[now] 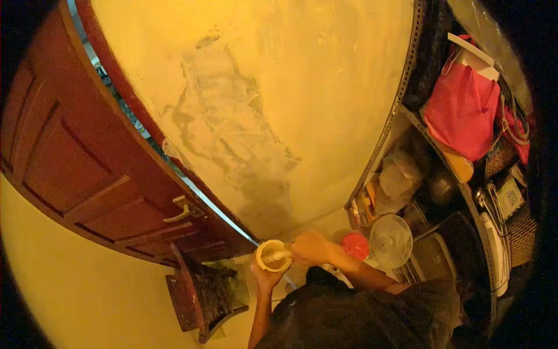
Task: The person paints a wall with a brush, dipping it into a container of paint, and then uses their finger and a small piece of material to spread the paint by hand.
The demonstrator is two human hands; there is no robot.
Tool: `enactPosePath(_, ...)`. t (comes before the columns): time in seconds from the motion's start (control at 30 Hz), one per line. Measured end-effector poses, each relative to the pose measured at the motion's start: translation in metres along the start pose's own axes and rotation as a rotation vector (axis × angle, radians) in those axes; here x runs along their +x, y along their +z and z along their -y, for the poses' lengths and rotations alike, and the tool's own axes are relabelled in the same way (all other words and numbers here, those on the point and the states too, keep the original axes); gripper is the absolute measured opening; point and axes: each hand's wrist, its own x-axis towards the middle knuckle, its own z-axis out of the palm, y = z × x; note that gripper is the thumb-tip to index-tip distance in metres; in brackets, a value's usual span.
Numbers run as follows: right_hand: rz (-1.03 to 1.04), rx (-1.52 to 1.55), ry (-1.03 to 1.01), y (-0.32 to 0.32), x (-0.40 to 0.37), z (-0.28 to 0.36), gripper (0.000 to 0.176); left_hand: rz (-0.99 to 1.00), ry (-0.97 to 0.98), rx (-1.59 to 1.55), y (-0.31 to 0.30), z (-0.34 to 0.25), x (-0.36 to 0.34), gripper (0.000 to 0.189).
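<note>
Low in the head view, my left hand point(264, 274) is wrapped around the side of a pale round tub point(260, 256), whose open top faces up. My right hand point(314, 246) is closed at the tub's right rim. From it a whitish tool point(279, 255) reaches into the tub; its exact kind is too blurred to tell. Beyond the hands rises a yellowish wall point(331, 99), with a rough, patchy grey-white area point(224, 125) down its left-middle part.
A brown panelled door point(70, 145) with a lever handle point(185, 209) stands ajar at left, a dark wooden chair point(200, 291) below it. At right are a fan point(390, 241), a red round object point(354, 246), and shelves holding a pink bag point(463, 110) and clutter.
</note>
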Motion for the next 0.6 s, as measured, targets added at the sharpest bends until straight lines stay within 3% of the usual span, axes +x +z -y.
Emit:
enactPosePath(0.1, 0.094, 0.08, 0.092, -0.021, -0.006, -0.004, 0.024, 0.009, -0.1, 0.058, 0.0, 0.002, 0.001, 0.074)
enactPosePath(0.23, 0.093, 0.108, 0.092, -0.022, -0.014, -0.017, 0.027, -0.008, 0.001, 0.199, 0.006, 0.002, 0.006, 0.073)
enactPosePath(0.3, -0.198, 0.203, 0.016, -0.007, -0.018, -0.031, 0.027, -0.037, -0.035, 0.065, 0.01, 0.006, 0.012, 0.073)
enactPosePath(0.43, -0.116, 0.333, 0.027, 0.001, -0.011, -0.06, 0.025, -0.124, -0.073, -0.095, 0.004, 0.01, 0.023, 0.072)
enactPosePath(0.53, -0.229, 0.574, -0.026, -0.033, -0.009, -0.055, 0.021, -0.203, -0.058, -0.167, -0.003, -0.004, 0.033, 0.069)
enactPosePath(0.6, -0.216, 0.92, 0.126, -0.04, -0.007, -0.053, 0.02, -0.243, -0.529, -0.789, -0.012, -0.025, 0.039, 0.07)
